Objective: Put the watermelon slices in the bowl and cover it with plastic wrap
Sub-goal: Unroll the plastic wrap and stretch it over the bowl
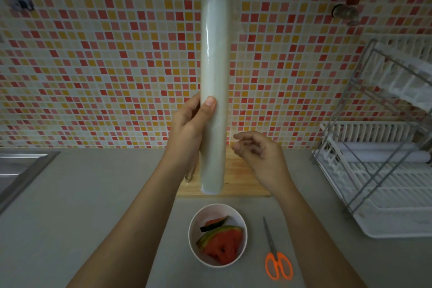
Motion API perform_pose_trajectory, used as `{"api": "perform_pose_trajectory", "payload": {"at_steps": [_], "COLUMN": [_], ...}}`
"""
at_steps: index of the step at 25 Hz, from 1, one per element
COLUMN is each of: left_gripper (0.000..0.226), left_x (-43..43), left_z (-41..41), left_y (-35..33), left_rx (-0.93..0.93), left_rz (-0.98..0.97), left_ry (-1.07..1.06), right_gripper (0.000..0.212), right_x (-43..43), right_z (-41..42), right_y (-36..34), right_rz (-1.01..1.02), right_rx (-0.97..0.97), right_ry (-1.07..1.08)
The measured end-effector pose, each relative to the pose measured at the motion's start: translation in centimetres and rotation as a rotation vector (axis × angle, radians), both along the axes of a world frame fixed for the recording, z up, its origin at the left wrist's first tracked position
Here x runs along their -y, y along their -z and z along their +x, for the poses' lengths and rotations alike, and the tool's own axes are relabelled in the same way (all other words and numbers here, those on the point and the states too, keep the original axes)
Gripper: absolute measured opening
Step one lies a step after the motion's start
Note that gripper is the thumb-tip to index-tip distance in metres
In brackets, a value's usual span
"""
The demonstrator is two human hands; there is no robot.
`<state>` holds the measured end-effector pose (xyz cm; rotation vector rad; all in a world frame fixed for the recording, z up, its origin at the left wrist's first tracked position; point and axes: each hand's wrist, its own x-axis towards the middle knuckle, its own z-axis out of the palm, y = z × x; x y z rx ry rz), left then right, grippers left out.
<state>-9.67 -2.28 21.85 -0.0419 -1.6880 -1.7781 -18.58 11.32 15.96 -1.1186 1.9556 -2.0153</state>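
A long roll of plastic wrap (215, 65) stands upright in the air above the wooden cutting board (243, 177). My left hand (189, 128) grips its lower part, thumb across the front. Just right of the roll, my right hand (259, 156) hovers with its fingers loosely curled; whether it pinches the film's edge is unclear. Nearer to me a white bowl (240, 220) sits on the counter with two watermelon slices (222, 241) inside.
Orange-handled scissors (275, 257) lie right of the bowl. A white dish rack (383, 159) fills the right side. A steel sink (18, 170) is at the left edge, and a tap (343, 9) sticks out of the tiled wall.
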Motion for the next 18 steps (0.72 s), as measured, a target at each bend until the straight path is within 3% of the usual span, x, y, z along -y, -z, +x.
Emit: {"api": "perform_pose_trajectory", "payload": {"at_steps": [3, 8, 12, 15, 18], "left_gripper": [0.020, 0.022, 0.024, 0.022, 0.021], "left_x": [-0.1, -0.1, -0.4, -0.6, -0.5], "left_z": [0.0, 0.0, 0.1, 0.3, 0.7], "left_y": [-0.2, -0.6, -0.7, -0.7, 0.0], "left_rx": [-0.002, 0.006, 0.011, 0.024, 0.065], "left_rz": [0.010, 0.047, 0.041, 0.078, 0.107], "left_ry": [-0.007, 0.018, 0.001, 0.013, -0.004], "right_gripper": [0.021, 0.020, 0.029, 0.032, 0.059], "right_x": [-0.4, -0.6, -1.1, -1.3, -1.2], "right_z": [0.6, 0.4, 1.1, 1.3, 1.0], "right_y": [1.0, 1.9, 2.9, 3.8, 3.1], "right_rz": [0.078, 0.066, 0.087, 0.103, -0.010], "right_rx": [0.081, 0.006, 0.088, 0.096, 0.203], "right_ry": [-0.154, -0.038, -0.200, -0.202, -0.179]}}
